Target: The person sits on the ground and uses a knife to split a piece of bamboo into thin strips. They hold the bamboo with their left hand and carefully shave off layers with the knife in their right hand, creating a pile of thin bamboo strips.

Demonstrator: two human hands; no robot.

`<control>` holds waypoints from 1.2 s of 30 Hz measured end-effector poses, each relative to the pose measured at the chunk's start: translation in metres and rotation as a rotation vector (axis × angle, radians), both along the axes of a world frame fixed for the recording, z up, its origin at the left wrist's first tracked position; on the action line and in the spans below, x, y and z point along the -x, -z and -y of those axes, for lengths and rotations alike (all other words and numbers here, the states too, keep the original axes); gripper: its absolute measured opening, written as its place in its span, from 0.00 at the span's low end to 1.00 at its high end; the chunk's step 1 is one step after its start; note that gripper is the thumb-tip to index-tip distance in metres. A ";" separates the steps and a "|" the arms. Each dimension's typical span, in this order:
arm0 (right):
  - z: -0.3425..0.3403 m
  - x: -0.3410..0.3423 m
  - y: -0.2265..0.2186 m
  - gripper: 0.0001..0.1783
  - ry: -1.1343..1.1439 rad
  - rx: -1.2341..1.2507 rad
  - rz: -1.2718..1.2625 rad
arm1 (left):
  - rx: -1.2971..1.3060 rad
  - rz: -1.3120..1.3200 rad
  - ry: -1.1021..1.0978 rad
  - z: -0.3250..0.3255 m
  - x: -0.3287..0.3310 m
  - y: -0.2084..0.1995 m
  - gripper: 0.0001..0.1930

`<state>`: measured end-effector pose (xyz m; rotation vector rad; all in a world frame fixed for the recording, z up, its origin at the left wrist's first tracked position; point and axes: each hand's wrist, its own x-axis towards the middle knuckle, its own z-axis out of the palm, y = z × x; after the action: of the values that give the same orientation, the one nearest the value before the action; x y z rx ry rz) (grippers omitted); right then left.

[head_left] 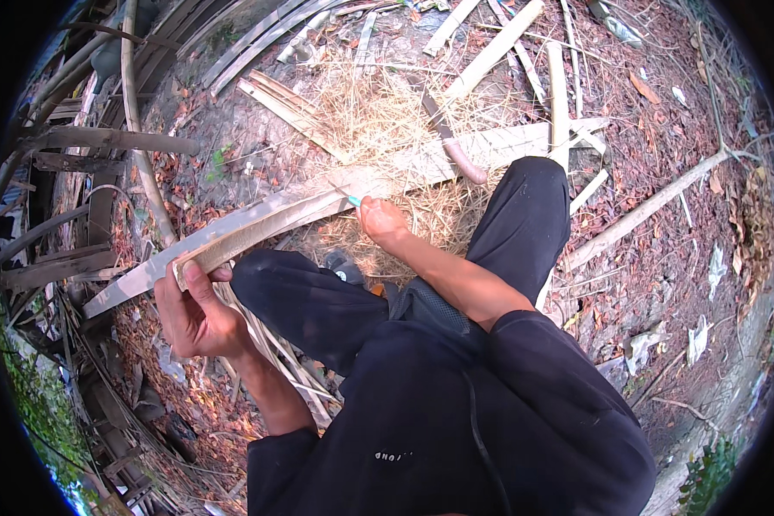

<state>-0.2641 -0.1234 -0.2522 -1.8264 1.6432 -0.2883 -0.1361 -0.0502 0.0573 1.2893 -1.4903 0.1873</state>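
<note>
My left hand (196, 314) grips the near-left end of a split bamboo strip (271, 225), thumb on top and fingers curled round it. The strip slants up to the right above a long flat board (174, 254). In my right hand (382, 222) is a slim tool with a teal part (353, 200) showing at the fist; its thin tip reaches the strip's far part. Whether the tip is a blade I cannot make out. A large knife (461, 158) with a dark blade and brown handle lies across the board, beyond my right hand.
Pale shavings (378, 112) are heaped behind the board. Split bamboo pieces (288, 112) and pale poles (494, 50) lie farther off. A stack of weathered timber (86, 163) stands at left. A long branch (645, 208) crosses the leaf-strewn ground at right.
</note>
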 end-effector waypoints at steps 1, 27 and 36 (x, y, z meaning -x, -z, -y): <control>0.013 0.004 0.014 0.20 -0.002 -0.031 -0.049 | -0.001 0.035 0.016 0.000 0.005 -0.003 0.07; 0.018 0.010 -0.021 0.25 -0.024 -0.125 0.108 | 0.013 -0.001 -0.005 0.010 -0.014 0.005 0.09; 0.023 0.033 -0.029 0.32 0.088 -0.521 0.679 | 0.014 -0.007 0.148 0.010 0.001 0.004 0.06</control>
<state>-0.2976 -0.1468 -0.2236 -1.0975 1.1695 -0.4172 -0.1370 -0.0607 0.0538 1.1615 -1.5690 0.0963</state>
